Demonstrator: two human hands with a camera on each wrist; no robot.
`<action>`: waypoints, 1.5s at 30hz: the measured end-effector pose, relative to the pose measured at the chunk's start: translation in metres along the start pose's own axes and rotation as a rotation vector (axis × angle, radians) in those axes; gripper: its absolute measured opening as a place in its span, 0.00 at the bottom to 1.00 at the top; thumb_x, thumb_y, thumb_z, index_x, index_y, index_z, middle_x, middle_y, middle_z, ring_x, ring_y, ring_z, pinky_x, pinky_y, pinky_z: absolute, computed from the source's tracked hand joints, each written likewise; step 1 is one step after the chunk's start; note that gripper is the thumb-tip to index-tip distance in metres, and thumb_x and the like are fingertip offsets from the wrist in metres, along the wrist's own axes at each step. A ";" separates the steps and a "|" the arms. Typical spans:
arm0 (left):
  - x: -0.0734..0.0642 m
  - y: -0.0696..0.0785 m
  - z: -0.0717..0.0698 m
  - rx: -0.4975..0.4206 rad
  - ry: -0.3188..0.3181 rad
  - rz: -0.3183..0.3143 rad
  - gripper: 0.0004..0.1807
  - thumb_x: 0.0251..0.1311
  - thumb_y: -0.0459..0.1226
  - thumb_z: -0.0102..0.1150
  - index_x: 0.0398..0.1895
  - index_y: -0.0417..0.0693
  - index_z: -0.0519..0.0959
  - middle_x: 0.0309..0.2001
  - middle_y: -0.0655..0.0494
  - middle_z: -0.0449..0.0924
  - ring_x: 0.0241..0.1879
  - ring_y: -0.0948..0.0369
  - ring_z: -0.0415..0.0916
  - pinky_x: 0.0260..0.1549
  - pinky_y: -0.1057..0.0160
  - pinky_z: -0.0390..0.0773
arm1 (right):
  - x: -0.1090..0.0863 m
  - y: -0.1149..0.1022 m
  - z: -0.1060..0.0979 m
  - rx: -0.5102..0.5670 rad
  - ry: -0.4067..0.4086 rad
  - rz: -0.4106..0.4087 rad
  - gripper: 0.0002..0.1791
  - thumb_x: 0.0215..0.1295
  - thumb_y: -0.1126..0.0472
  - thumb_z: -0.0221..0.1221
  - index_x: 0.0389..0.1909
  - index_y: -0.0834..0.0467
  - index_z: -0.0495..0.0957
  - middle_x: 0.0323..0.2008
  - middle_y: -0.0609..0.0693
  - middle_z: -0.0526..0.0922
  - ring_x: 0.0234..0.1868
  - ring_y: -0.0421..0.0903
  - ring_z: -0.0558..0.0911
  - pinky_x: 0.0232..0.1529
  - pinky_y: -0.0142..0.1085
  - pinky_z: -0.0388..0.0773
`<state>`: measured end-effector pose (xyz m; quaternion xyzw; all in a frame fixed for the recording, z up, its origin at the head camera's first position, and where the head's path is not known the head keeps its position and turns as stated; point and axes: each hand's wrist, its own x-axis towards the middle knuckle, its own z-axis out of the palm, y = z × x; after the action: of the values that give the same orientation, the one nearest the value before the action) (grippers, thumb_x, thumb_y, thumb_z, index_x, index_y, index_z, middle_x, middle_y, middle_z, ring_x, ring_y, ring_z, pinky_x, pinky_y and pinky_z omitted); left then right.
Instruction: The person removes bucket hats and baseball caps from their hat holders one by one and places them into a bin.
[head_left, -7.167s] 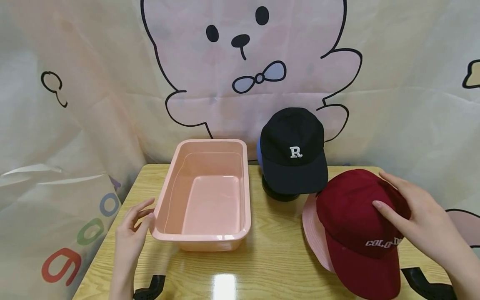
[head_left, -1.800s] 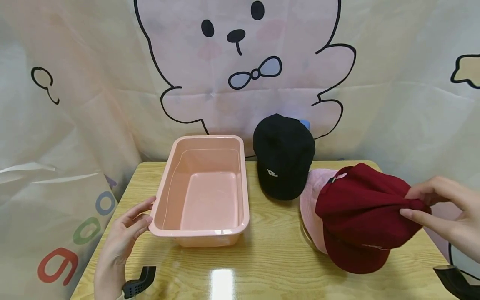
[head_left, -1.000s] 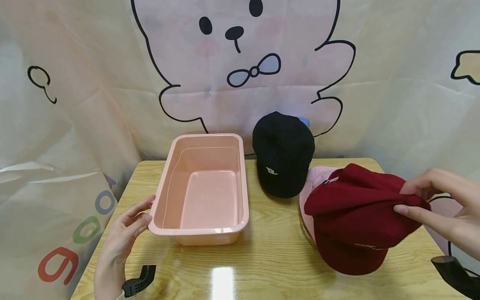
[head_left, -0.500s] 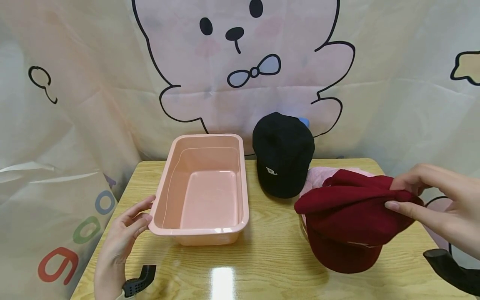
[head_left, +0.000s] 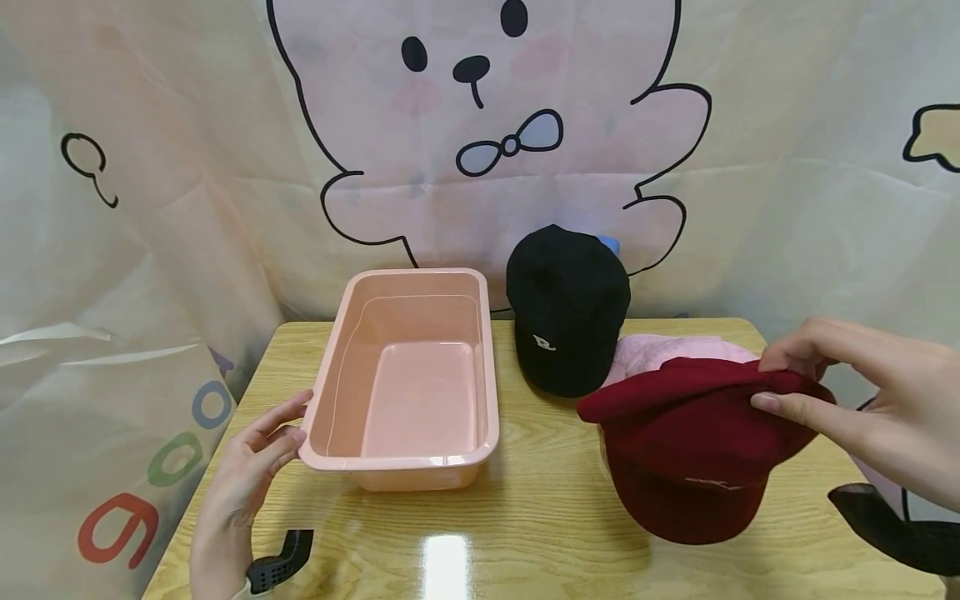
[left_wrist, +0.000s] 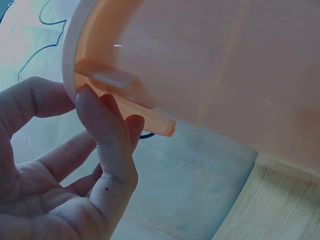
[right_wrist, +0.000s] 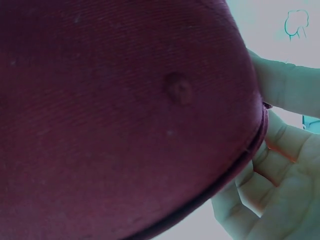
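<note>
My right hand (head_left: 885, 400) pinches the edge of a maroon baseball cap (head_left: 697, 450), thumb on the near side. The cap's crown is creased and its brim tilts down toward me. In the right wrist view the maroon cap (right_wrist: 130, 110) fills most of the picture, with my fingers at its edge. Behind and partly under it shows a pink hat (head_left: 675, 348), mostly hidden. At the left, my left hand (head_left: 247, 475) pinches the near left rim of a pink plastic basin (head_left: 491, 375); the left wrist view shows the thumb and fingers at the basin's rim (left_wrist: 70, 50).
A black baseball cap (head_left: 568, 308) with a small white logo sits at the back, right of the basin, with a bit of blue (head_left: 610, 245) behind it. The wooden table (head_left: 540, 517) ends at a printed cloth backdrop (head_left: 225, 208).
Earlier my right hand lay over the maroon cap's crown; now it pinches its edge, and lately the cap has shifted left. The black cap has turned and tipped forward. My left hand stays at the rim.
</note>
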<state>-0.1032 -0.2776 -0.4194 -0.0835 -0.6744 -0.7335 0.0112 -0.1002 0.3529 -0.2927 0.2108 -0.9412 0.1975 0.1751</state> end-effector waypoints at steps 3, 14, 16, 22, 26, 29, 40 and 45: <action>0.000 0.000 0.000 0.001 0.000 -0.001 0.25 0.65 0.23 0.47 0.65 0.42 0.71 0.48 0.62 0.76 0.38 0.68 0.80 0.38 0.71 0.82 | 0.016 -0.067 -0.015 -0.044 0.040 -0.003 0.23 0.41 0.59 0.76 0.39 0.40 0.79 0.30 0.33 0.78 0.33 0.25 0.70 0.20 0.18 0.68; 0.002 0.001 0.002 -0.004 0.005 -0.032 0.24 0.65 0.24 0.49 0.64 0.45 0.72 0.49 0.64 0.79 0.41 0.69 0.80 0.39 0.72 0.81 | 0.032 -0.103 -0.021 -0.014 0.094 -0.096 0.28 0.32 0.68 0.78 0.35 0.42 0.80 0.28 0.32 0.77 0.34 0.26 0.71 0.35 0.15 0.67; 0.003 0.001 0.002 -0.004 -0.001 -0.027 0.24 0.65 0.24 0.49 0.64 0.44 0.72 0.49 0.64 0.79 0.42 0.69 0.79 0.39 0.71 0.81 | 0.033 -0.105 -0.020 0.008 0.100 -0.113 0.28 0.32 0.68 0.78 0.36 0.43 0.80 0.29 0.33 0.77 0.34 0.26 0.71 0.35 0.16 0.67; 0.004 0.001 0.003 0.009 -0.010 -0.025 0.24 0.65 0.24 0.49 0.65 0.43 0.71 0.48 0.64 0.78 0.40 0.69 0.79 0.39 0.72 0.81 | 0.041 -0.112 -0.018 0.087 0.119 -0.153 0.27 0.32 0.71 0.77 0.36 0.47 0.81 0.27 0.35 0.77 0.34 0.28 0.72 0.37 0.18 0.67; 0.005 0.002 0.002 0.025 -0.010 -0.031 0.24 0.65 0.24 0.49 0.65 0.43 0.71 0.49 0.65 0.78 0.40 0.69 0.79 0.39 0.72 0.81 | 0.049 -0.117 -0.017 0.138 0.113 -0.199 0.25 0.34 0.72 0.76 0.36 0.49 0.82 0.28 0.37 0.79 0.33 0.29 0.74 0.36 0.19 0.68; 0.005 0.002 0.002 0.021 -0.015 -0.028 0.25 0.65 0.24 0.49 0.65 0.43 0.70 0.50 0.64 0.78 0.41 0.69 0.79 0.40 0.72 0.81 | 0.054 -0.123 -0.017 0.126 0.095 -0.178 0.23 0.38 0.70 0.75 0.35 0.46 0.81 0.27 0.36 0.80 0.32 0.29 0.74 0.31 0.20 0.69; 0.005 0.003 0.000 0.015 -0.022 -0.028 0.25 0.65 0.24 0.48 0.65 0.43 0.71 0.50 0.64 0.78 0.42 0.69 0.79 0.40 0.72 0.81 | 0.071 -0.139 -0.013 0.122 0.048 -0.135 0.18 0.47 0.64 0.74 0.34 0.40 0.80 0.26 0.33 0.79 0.31 0.29 0.76 0.34 0.22 0.68; 0.004 0.003 0.000 0.011 -0.022 -0.029 0.24 0.65 0.24 0.48 0.65 0.45 0.72 0.50 0.64 0.78 0.42 0.69 0.80 0.41 0.72 0.81 | 0.081 -0.144 -0.009 0.144 0.059 -0.193 0.17 0.47 0.63 0.74 0.34 0.40 0.80 0.26 0.32 0.80 0.30 0.29 0.76 0.34 0.22 0.69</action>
<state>-0.1070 -0.2780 -0.4159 -0.0819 -0.6796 -0.7290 -0.0064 -0.0995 0.2106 -0.2091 0.3064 -0.8943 0.2530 0.2056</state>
